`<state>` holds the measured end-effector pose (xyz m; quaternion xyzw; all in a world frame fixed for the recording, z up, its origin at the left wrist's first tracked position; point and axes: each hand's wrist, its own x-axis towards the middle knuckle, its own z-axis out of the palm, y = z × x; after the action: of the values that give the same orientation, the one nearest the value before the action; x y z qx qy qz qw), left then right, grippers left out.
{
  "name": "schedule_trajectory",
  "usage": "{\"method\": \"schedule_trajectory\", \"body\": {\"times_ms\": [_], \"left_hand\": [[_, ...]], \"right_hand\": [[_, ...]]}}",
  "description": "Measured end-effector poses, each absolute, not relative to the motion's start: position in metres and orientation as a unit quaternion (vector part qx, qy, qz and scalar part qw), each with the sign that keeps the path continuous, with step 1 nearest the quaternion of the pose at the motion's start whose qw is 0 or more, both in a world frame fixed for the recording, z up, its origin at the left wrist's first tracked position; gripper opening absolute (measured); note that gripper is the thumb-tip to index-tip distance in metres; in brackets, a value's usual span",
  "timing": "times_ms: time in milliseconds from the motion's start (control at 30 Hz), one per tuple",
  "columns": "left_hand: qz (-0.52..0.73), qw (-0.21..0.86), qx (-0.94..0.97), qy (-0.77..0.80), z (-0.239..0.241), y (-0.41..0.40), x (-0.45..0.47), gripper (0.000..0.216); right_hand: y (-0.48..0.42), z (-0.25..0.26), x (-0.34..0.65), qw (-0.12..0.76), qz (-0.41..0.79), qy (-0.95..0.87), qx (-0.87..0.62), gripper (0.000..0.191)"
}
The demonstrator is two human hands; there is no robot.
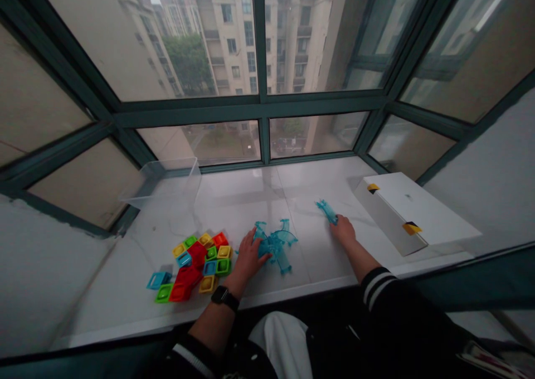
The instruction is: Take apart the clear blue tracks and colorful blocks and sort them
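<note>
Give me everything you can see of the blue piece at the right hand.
The blue piece is translucent and looks like plastic: a narrow, elongated body with an uneven far end. The right hand grips its near end, fingers hiding that part. It slants away from the hand, its far end pointing leftward and toward the window. It sits between the blue cluster and the white box. Whether it touches the white sill is unclear.

Left hand [248, 254] on a cluster of clear blue plastic pieces [277, 242], windowsill [234, 200] below. Right hand [344, 232] holds another blue piece [326, 210], well apart from the cluster. Colorful blocks [191, 275] sit left of the cluster; clear bin [184, 185] behind them near the window [262, 107], white box [426, 206] at far right.
</note>
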<state>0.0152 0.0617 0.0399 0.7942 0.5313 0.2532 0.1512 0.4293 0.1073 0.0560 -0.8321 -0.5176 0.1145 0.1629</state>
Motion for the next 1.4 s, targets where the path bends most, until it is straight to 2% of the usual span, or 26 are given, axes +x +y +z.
{"method": "schedule_trajectory", "body": {"times_ms": [233,467,567,733,867,1000,1133,1333,1400], "left_hand": [[0.314,0.216,0.769,0.513,0.041,0.063,0.008,0.037],[0.379,0.272,0.691,0.553,0.055,0.059,0.006,0.047],[0.392,0.256,0.686,0.557,0.055,0.058,0.007,0.047],[0.374,0.194,0.717,0.555,0.053,0.062,0.016,0.041],[0.317,0.134,0.741,0.577,0.057,0.063,0.025,0.046],[0.276,0.085,0.743,0.603,0.055,0.059,0.024,0.07],[0.289,0.051,0.734,0.613,0.041,0.048,0.007,0.088],[0.375,0.074,0.745,0.547,0.027,0.034,-0.012,0.076],[0.386,0.088,0.746,0.536,0.029,0.032,-0.013,0.081]], "right_hand": [[0.077,0.064,0.352,0.269,0.207,-0.612,-0.715,0.039],[0.061,0.08,0.262,0.341,0.299,-0.668,-0.59,0.03],[0.066,0.079,0.244,0.368,0.302,-0.645,-0.597,0.025],[0.07,0.084,0.237,0.418,0.335,-0.551,-0.64,0.03],[0.06,0.091,0.235,0.471,0.28,-0.595,-0.587,0.035],[0.053,0.083,0.228,0.411,0.188,-0.698,-0.556,0.035],[0.052,0.062,0.223,0.357,0.167,-0.728,-0.562,0.043],[0.048,0.059,0.224,0.36,0.139,-0.761,-0.521,0.034],[0.044,0.062,0.23,0.359,0.128,-0.787,-0.484,0.037]]}}
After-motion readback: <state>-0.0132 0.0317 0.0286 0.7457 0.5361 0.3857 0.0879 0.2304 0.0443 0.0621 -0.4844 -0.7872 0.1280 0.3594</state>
